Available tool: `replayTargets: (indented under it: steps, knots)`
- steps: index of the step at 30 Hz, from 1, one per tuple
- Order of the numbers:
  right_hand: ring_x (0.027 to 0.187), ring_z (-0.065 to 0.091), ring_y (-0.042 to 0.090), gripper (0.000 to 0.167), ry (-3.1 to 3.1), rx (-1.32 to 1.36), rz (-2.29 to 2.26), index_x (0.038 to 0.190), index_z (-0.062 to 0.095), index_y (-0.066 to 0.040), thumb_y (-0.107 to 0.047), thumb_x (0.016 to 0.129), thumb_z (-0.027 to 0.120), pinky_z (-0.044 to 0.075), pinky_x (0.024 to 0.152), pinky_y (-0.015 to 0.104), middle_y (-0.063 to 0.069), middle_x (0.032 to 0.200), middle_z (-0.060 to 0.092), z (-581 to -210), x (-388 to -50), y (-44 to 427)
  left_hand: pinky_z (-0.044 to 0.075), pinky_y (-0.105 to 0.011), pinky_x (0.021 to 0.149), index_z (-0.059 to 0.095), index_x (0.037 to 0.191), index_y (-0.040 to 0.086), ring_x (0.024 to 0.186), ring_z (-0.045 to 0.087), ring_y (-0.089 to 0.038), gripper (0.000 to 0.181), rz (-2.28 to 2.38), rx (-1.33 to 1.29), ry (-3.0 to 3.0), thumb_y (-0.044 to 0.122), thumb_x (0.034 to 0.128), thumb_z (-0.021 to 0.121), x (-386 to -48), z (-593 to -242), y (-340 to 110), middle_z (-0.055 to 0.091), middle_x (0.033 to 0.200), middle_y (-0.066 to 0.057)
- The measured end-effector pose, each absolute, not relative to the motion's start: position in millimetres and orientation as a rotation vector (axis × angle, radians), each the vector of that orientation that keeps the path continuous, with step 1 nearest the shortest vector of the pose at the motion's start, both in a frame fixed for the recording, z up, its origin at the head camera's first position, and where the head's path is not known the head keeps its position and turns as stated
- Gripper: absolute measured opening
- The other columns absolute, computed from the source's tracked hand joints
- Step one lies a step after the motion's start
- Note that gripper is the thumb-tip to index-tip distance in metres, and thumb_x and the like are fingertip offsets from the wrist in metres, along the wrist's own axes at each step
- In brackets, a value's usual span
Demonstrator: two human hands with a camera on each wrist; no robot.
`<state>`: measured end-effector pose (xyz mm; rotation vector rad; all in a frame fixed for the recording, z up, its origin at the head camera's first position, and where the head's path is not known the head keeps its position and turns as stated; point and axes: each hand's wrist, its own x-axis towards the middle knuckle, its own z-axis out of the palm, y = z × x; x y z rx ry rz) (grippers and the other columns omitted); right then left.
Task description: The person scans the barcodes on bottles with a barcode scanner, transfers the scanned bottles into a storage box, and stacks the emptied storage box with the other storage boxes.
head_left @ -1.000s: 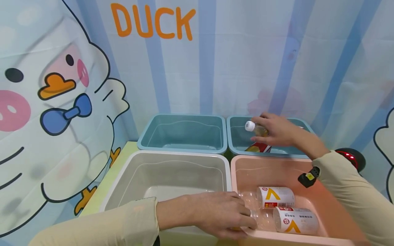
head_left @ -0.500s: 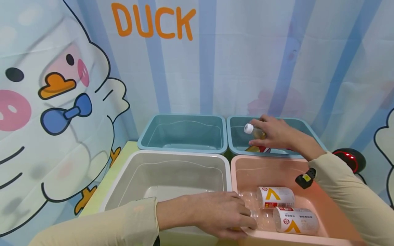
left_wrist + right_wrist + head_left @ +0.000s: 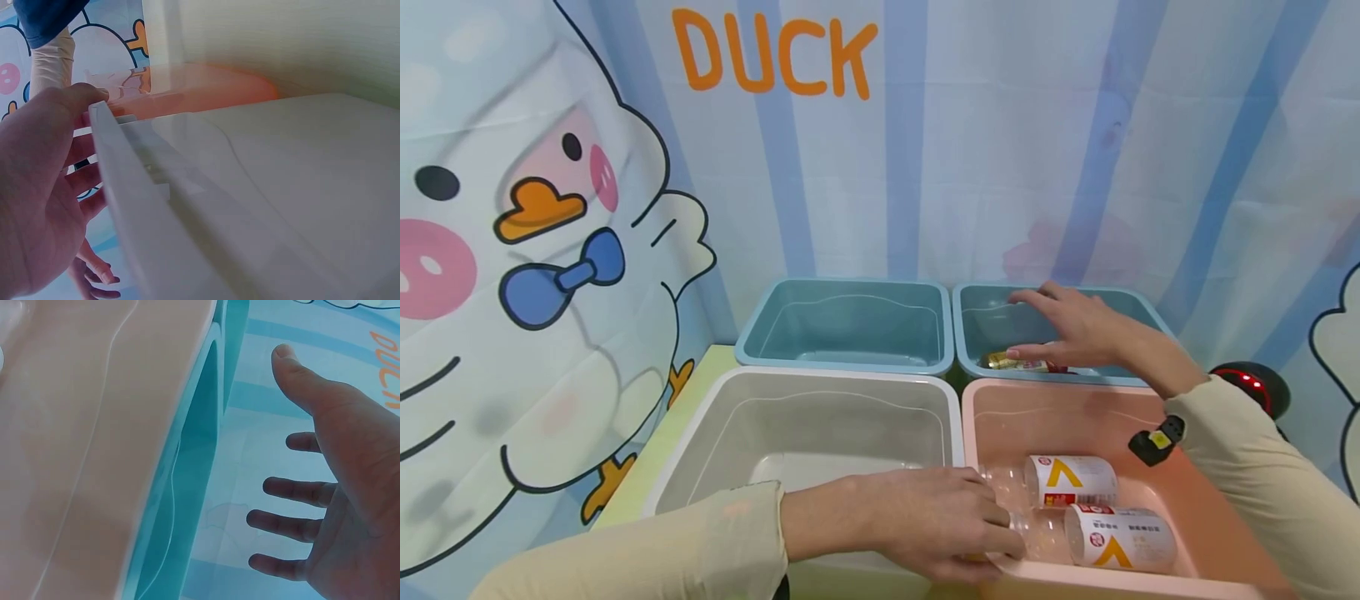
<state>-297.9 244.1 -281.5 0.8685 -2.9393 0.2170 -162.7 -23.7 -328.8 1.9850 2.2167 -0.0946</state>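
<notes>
My right hand point(image 3: 1078, 329) hovers over the back right blue bin point(image 3: 1150, 312), thumb and fingers spread apart, nothing between them. Its spread palm side shows in the right wrist view. Below the thumb lies a gold item point(image 3: 997, 361) with printing, beside something red; their kind is partly hidden. My left hand point(image 3: 940, 521) rests at the front corner where the grey bin point(image 3: 715, 400) and the pink bin point(image 3: 973, 408) meet. In the left wrist view its fingers pass behind a pale bin rim. Two clear plastic bottles, a rear one point(image 3: 1075, 481) and a front one point(image 3: 1120, 537), lie in the pink bin.
Another blue bin point(image 3: 838, 362) stands at the back left. The bins sit on a pale yellow-green table point(image 3: 715, 360) against a striped duck curtain point(image 3: 925, 167). A black device with red lights point(image 3: 1255, 383) stands right of the bins.
My right hand has let go of a white-capped bottle over the back right blue bin and spread its fingers. The bottle's cap is no longer visible. My left hand has stayed put.
</notes>
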Motion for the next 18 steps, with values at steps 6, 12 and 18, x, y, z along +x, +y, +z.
replayTargets:
  steps: [6,12,18]
  knots:
    - [0.130,0.057,0.046,0.079,-2.927,0.902,0.265,0.156,0.048,-0.016,-0.058,0.095,0.075,0.046,0.103,0.073,0.023,0.152,0.050,-275.3,-284.6,243.7,0.038,-0.016,0.112,0.066,0.143,0.026,0.110,0.061,0.001,0.037,-0.118,1.989,2.228,0.039,0.1094,0.060,-161.4,-329.5,-24.2,0.072,0.127,0.015]
    - [0.123,0.062,0.039,0.077,-2.873,0.972,0.253,0.156,0.050,-0.013,-0.053,0.095,0.078,0.054,0.099,0.062,0.019,0.147,0.055,-272.8,-268.4,244.4,0.037,-0.017,0.113,0.066,0.143,0.026,0.111,0.061,0.002,0.036,-0.119,2.002,2.232,0.039,0.1094,0.060,-160.9,-329.8,-25.0,0.072,0.127,0.015]
    - [0.088,0.061,0.011,0.073,-2.816,1.073,0.234,0.153,0.054,-0.011,-0.051,0.096,0.078,0.058,0.078,0.040,0.014,0.138,0.060,-274.9,-252.4,242.8,0.036,-0.017,0.114,0.066,0.143,0.026,0.114,0.061,0.002,0.036,-0.120,2.020,2.228,0.038,0.1102,0.059,-160.7,-330.3,-25.9,0.072,0.127,0.014]
